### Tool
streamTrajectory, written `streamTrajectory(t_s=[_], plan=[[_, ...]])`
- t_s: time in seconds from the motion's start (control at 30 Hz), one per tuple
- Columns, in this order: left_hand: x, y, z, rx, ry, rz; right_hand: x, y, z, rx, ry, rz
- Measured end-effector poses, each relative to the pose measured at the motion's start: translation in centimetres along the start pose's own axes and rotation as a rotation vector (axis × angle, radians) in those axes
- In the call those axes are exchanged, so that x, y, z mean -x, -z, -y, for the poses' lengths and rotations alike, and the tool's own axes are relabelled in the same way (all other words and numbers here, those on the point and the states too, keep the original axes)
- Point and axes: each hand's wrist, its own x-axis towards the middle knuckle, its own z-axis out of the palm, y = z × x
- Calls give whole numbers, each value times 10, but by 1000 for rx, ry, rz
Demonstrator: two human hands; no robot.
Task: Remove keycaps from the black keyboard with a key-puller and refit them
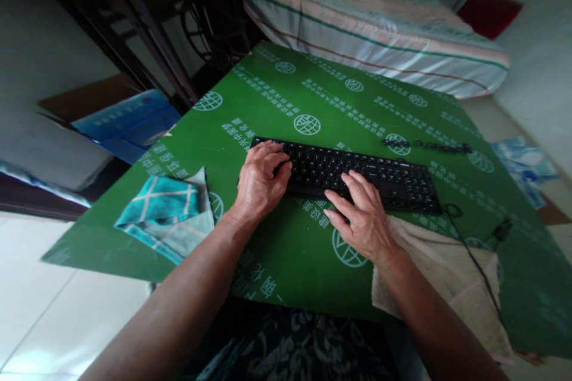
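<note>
A black keyboard [330, 169] lies at a slant on the green table. My left hand [263, 175] is over its left end, fingers curled and thumb close to the forefinger at the keys. Whatever may be between those fingertips is hidden. My right hand [360, 214] rests by the near edge with fingers spread, the fingertips reaching onto the lower keys and nothing held. Beyond the keyboard, small black pieces [429, 146] lie in a loose row; they look like keycaps, too small to be sure.
A teal checked cloth [161, 205] lies left on the green tabletop [286, 250]. At the right, a beige towel [442, 268] sits under the keyboard's cable [476, 268], with its dark plug [503, 229] nearby. A bed [370, 30] stands behind, a blue box [127, 122] at left.
</note>
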Motion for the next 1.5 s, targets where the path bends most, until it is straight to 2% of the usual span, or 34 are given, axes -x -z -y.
streamTrajectory(t_s=[0.2, 0.4, 0.57, 0.77, 0.87, 0.97, 1.1, 1.23, 1.33, 1.4, 1.5], plan=[[-1, 2, -2, -13, -13, 12, 4, -1, -6, 25, -31, -113], [0, 0, -3, -34, -46, 17, 5, -2, -6, 11, -39, -70], [2, -3, -2, -64, -94, 18, 2, 1, -2, -22, -61, -102], [1, -2, -1, -56, -153, 9, -6, 3, 9, 4, -62, 27], [-1, -3, 0, -70, -220, 6, -9, 0, 12, -9, -91, 43], [-1, -4, -3, -67, -299, 26, -10, -1, 11, -33, -114, 3], [6, -8, -14, -60, -411, 107, -10, -2, 7, -48, -173, -144], [15, -16, -22, -47, -480, 194, -13, 2, -14, -27, -220, -276], [19, -21, -24, -45, -509, 251, -20, 11, -46, 37, -268, -288], [20, -23, -24, -39, -519, 258, -27, 18, -75, 85, -283, -264], [20, -25, -22, -35, -519, 263, -41, 24, -121, 179, -321, -95]])
